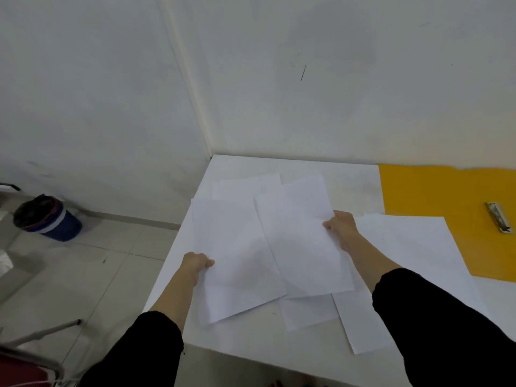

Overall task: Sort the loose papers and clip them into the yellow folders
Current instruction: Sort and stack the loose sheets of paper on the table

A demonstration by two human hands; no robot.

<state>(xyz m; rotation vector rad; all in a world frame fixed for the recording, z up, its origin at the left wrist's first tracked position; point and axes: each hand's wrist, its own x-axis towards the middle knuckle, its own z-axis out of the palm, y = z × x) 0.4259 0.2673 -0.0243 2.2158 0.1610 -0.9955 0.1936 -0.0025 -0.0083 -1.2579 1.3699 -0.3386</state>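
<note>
Several loose white sheets lie scattered and overlapping on the white table (245, 342). My left hand (195, 263) pinches the left edge of one sheet (237, 255), which overhangs the table's left side. My right hand (339, 223) pinches the right edge of a second sheet (301, 247) that overlaps the first. More paper (413, 247) lies under my right forearm. An open yellow folder (435, 191) lies flat at the right rear, with its metal clip (499, 221) near the frame's right edge.
The table stands in a wall corner; its left edge drops to a tiled floor. A blue bin (49, 219) with a black liner stands on the floor at the left. A red chair with a metal frame (28, 364) is at the lower left.
</note>
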